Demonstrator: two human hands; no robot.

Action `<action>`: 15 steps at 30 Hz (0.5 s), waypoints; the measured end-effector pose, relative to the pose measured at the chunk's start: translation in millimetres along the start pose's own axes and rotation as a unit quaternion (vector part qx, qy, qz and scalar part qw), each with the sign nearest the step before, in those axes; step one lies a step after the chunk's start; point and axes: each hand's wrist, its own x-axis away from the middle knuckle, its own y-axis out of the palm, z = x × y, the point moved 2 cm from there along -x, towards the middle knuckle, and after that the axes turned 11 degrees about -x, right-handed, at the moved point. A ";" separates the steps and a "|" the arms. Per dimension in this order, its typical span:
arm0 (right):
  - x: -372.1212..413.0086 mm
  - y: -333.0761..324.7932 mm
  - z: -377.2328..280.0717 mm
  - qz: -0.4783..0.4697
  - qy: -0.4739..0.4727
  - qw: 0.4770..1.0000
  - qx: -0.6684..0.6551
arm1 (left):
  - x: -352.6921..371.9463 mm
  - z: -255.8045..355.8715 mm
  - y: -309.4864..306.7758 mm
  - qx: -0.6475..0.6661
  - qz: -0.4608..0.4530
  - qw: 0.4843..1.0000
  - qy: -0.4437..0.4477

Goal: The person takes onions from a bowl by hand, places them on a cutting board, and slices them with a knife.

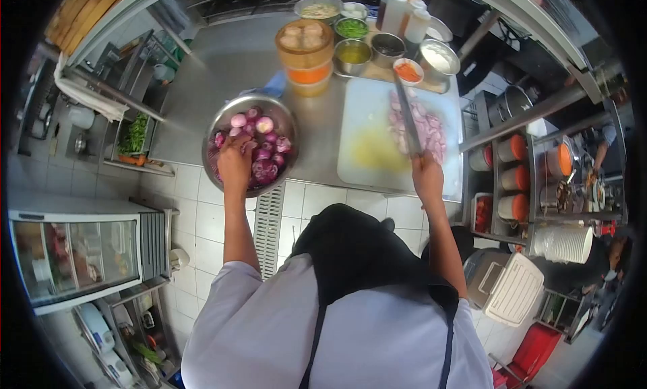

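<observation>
A metal bowl (211,158) holds several whole red onions (265,171), some peeled to pale pink and white. My left hand (234,165) is down inside the bowl, its fingers curled against a red onion (249,148), with the fingertips partly hidden. In my right hand (427,175) is the handle of a knife (407,114), its long blade pointing away from me above the white cutting board (357,109). Cut pink onion pieces (431,129) are spread on the board's right side, under and beside the blade. A yellowish patch (381,153) covers the board's front middle.
Behind the board stand bowls of chopped greens (351,29), yellow liquid (353,55), orange-red strips (408,71) and white stuff (439,56), plus squeeze bottles (418,25). A stacked steamer (304,48) sits between bowl and board. A metal post (522,116) slants at the right.
</observation>
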 end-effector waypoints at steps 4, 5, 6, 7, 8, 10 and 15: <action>8.9 10.4 20.0 -0.024 0.037 0.999 0.000 | -9.5 -13.6 20.5 0.029 0.011 0.998 0.058; 12.6 6.8 14.4 -0.022 0.041 0.999 -0.008 | -15.1 -13.5 28.1 0.007 0.011 0.997 0.080; 16.3 5.2 9.3 -0.021 0.046 0.999 -0.015 | -21.2 -9.3 32.7 -0.013 0.009 0.995 0.103; 20.1 6.9 8.3 -0.020 0.042 0.999 -0.022 | -27.5 -3.1 35.1 -0.033 0.006 0.991 0.126; 23.3 8.1 8.1 -0.018 0.039 0.999 -0.027 | -35.1 2.5 37.3 -0.050 -0.006 0.989 0.139; 27.9 12.5 10.4 -0.024 0.037 0.998 -0.042 | -52.3 2.3 57.3 -0.112 0.008 0.977 0.184; 46.0 26.7 23.1 -0.025 0.030 0.999 -0.030 | -73.3 -4.5 105.8 -0.263 -0.131 0.935 0.200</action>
